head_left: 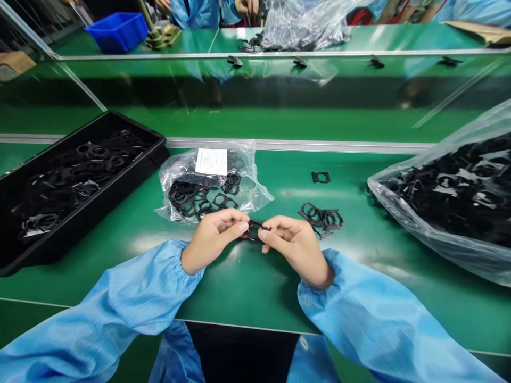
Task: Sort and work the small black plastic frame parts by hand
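Note:
Between my two hands, just above the green table, is a small black plastic frame part, tilted and partly covered by fingers. My left hand pinches its left end between thumb and fingers. The right end is gripped by my right hand, thumb on the near side. Right behind my left hand lies a clear plastic bag with black ring-shaped parts and a white label. Beyond my right hand rests a small pile of black ring-shaped frames, with a single square frame farther back.
A black tray full of black parts stands at left, and a large clear bag of similar parts at right. Behind a metal rail, a green conveyor carries several black pieces. Across it are a blue bin and a co-worker's hand.

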A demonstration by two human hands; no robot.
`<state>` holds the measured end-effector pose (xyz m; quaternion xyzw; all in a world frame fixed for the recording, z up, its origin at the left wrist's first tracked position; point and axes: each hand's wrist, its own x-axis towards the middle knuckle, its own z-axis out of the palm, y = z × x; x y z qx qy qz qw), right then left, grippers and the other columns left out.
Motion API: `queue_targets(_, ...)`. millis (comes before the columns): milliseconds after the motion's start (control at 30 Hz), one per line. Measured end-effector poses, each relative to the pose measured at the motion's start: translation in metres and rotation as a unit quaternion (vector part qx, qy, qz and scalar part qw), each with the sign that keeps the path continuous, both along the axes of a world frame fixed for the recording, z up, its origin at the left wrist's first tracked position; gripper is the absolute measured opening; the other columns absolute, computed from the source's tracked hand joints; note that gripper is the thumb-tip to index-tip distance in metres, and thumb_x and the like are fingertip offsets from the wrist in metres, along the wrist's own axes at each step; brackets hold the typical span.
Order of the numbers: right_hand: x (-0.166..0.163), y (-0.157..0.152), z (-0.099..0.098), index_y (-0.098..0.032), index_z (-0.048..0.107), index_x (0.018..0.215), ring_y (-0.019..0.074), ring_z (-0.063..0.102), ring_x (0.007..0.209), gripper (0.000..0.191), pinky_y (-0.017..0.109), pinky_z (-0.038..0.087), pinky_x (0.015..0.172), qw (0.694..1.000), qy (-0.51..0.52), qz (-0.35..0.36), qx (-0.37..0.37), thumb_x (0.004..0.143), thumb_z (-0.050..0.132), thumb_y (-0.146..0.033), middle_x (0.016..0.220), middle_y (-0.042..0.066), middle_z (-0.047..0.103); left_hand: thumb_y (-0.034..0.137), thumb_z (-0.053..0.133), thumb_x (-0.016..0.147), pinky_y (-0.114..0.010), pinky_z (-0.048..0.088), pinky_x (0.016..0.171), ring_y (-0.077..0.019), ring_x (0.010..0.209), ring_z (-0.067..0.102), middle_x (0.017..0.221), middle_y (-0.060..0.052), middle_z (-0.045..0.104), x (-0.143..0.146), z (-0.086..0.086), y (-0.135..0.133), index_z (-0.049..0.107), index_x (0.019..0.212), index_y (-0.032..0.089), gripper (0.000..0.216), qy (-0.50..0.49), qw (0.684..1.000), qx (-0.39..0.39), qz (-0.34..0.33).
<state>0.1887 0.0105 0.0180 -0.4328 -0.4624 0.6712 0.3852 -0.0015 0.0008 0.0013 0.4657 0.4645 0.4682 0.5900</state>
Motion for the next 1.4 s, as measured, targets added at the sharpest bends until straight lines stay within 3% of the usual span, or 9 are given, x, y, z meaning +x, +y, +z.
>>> queue_targets(367, 0.0032, 0.0005, -0.0056, -0.017, 0.071, 0.07, 0.0111, 0.06, 0.051, 0.035, 0.026, 0.05, 0.056, 1.0, 0.027, 0.007, -0.014, 0.069, 0.091, -0.046, 0.063, -0.001, 0.067, 0.051, 0.083, 0.079, -0.024, 0.057, 0.066, -0.0138, 0.066, 0.069, 0.075, -0.004, 0.075, -0.001, 0.0021, -0.0007, 0.077, 0.083, 0.014, 0.038, -0.007, 1.0, -0.028, -0.012)
queue_targets(600, 0.0029, 0.0012, -0.0053, -0.017, 0.071, 0.07, 0.0103, 0.06, 0.05, 0.038, 0.025, 0.049, 0.055, 1.0, 0.016, 0.004, -0.017, 0.068, 0.091, -0.049, 0.061, -0.002, 0.066, 0.055, 0.082, 0.078, -0.023, 0.056, 0.062, -0.0135, 0.062, 0.067, 0.068, -0.003, 0.071, -0.0004, 0.0043, -0.0007, 0.073, 0.075, 0.013, 0.043, 0.033, 0.999, -0.019, -0.026)
queue_targets(933, 0.003, 0.001, -0.0029, -0.017, 0.071, 0.071, 0.0114, 0.059, 0.051, 0.041, 0.026, 0.05, 0.055, 1.0, 0.009, 0.006, -0.006, 0.068, 0.09, -0.052, 0.062, 0.0, 0.067, 0.057, 0.077, 0.083, -0.026, 0.057, 0.063, -0.0151, 0.061, 0.067, 0.066, -0.004, 0.072, -0.0003, 0.0035, -0.0018, 0.074, 0.078, 0.013, 0.044, 0.049, 0.998, 0.002, -0.035)
queue_targets(1400, 0.0028, -0.0018, 0.002, -0.017, 0.068, 0.071, 0.0111, 0.059, 0.053, 0.041, 0.025, 0.05, 0.055, 1.0, -0.01, 0.007, 0.022, 0.071, 0.088, -0.053, 0.063, 0.0, 0.065, 0.052, 0.077, 0.086, -0.026, 0.058, 0.065, -0.0151, 0.064, 0.068, 0.07, -0.005, 0.074, -0.0003, 0.0029, -0.0033, 0.078, 0.083, 0.012, 0.04, 0.027, 0.998, 0.008, -0.048)
